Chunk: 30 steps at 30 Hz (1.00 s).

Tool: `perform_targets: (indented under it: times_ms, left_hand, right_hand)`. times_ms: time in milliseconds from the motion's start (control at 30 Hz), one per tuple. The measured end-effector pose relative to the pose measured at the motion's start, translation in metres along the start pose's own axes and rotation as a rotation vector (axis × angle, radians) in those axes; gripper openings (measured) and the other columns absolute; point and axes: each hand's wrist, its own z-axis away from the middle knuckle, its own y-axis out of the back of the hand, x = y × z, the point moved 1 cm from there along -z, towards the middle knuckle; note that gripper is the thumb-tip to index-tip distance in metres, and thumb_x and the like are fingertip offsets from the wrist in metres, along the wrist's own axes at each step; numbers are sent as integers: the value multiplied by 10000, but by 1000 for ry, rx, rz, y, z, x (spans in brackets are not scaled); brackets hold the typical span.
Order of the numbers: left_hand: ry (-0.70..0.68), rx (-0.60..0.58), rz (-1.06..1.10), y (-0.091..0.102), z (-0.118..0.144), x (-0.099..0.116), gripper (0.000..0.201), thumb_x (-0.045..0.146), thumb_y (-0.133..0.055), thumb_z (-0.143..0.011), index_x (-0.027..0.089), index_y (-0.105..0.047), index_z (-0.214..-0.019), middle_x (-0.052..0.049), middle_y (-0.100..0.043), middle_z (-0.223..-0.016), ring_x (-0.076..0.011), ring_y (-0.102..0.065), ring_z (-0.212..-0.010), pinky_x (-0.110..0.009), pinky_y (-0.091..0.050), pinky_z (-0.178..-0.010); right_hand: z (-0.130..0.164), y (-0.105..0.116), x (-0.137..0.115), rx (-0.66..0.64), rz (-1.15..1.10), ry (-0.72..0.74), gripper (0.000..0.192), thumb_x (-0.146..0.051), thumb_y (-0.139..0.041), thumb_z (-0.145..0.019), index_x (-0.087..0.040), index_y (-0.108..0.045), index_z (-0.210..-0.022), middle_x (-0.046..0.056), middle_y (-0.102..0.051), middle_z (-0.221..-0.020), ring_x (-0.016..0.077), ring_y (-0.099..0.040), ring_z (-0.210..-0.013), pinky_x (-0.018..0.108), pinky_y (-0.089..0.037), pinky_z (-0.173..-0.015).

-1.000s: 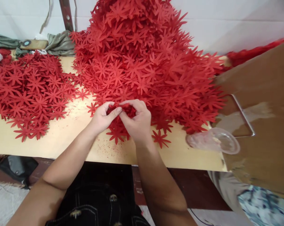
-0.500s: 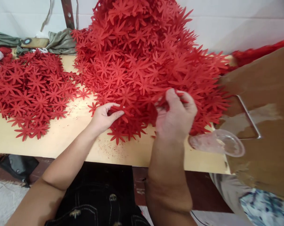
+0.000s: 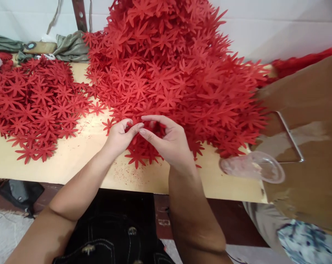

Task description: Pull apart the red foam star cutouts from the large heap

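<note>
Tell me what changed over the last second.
The right hand, which had swung right into the big pile of red flower cutouts, came back left to meet the left hand over the small stack at the pile's near edge. The left hand, both piles and the clear plastic cup stayed put.

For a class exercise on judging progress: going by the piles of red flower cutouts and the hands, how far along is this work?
Looks done: a flat spread of red flowers lies apart at the table's left. In hand: the left hand and right hand meet over a small bunch of flowers at the front edge of the big heap. Left: that heap, far taller than the spread, so probably most remains.
</note>
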Motion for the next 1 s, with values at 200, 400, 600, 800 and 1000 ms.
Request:
perform_targets:
  times_ms: [200,400,600,800,1000]
  left_hand:
    - [-17,-87,128,-3,0,1,442,580,-697,-673,172,-529,-656,62,-518,-545,-52,-442,-518,-218,-368,-541]
    - [81,-134,149,-5,2,1,261,335,-765,-657,137,-613,-734,28,-628,-677,-65,-540,-617,-229,-425,-646]
    - [62,-82,60,-3,3,-2,228,336,-709,-725,148,-584,-692,40,-576,-608,-62,-491,-566,-227,-375,-585]
    - [15,-63,19,-4,3,1,330,384,-666,-772,171,-492,-589,63,-457,-535,-52,-382,-509,-233,-318,-537]
    - [-6,-22,23,-1,0,-1,467,580,-645,-734,184,-467,-563,60,-400,-522,-66,-343,-514,-247,-293,-517]
  right_hand:
    - [-1,-4,5,106,127,71,37,-249,-652,-750,-216,-649,-766,2,-657,-767,149,-589,-770,348,-480,-782]
    - [-3,-2,11,367,114,125,79,-265,-609,-800,-210,-608,-743,5,-583,-726,142,-541,-713,331,-456,-710]
    - [-18,24,30,570,36,79,220,-427,-620,-809,-229,-625,-904,19,-595,-834,150,-588,-754,358,-500,-747]
    - [-7,14,16,278,-51,4,313,-471,-673,-757,-225,-670,-951,21,-661,-825,133,-603,-717,333,-521,-725]
    - [-2,-4,4,-30,-16,-6,144,-322,-695,-730,-206,-688,-815,12,-709,-829,142,-632,-786,339,-513,-809]
